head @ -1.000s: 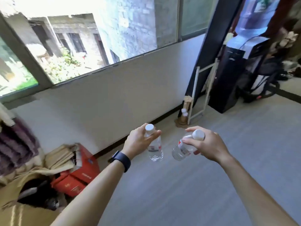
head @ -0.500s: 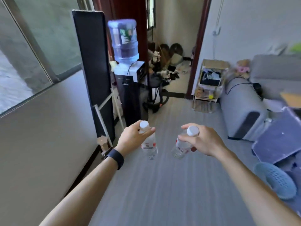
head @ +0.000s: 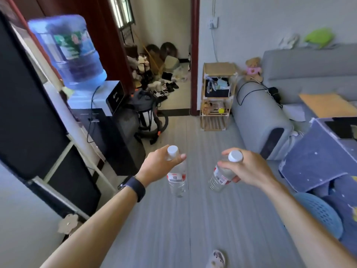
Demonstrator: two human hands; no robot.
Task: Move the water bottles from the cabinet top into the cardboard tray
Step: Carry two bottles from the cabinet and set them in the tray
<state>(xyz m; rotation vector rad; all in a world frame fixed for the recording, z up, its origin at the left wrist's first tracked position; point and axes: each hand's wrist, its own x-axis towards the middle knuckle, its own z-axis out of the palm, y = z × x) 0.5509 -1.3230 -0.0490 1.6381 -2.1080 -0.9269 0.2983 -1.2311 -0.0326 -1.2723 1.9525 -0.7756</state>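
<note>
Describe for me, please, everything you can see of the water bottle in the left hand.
The water bottle is of clear plastic, with a white screw cap and a red-and-white label round its middle. It hangs almost upright, cap up, in the air above the grey floor. It touches nothing but the left hand, whose fingers curl round its neck just below the cap. How full it is cannot be told.
</note>
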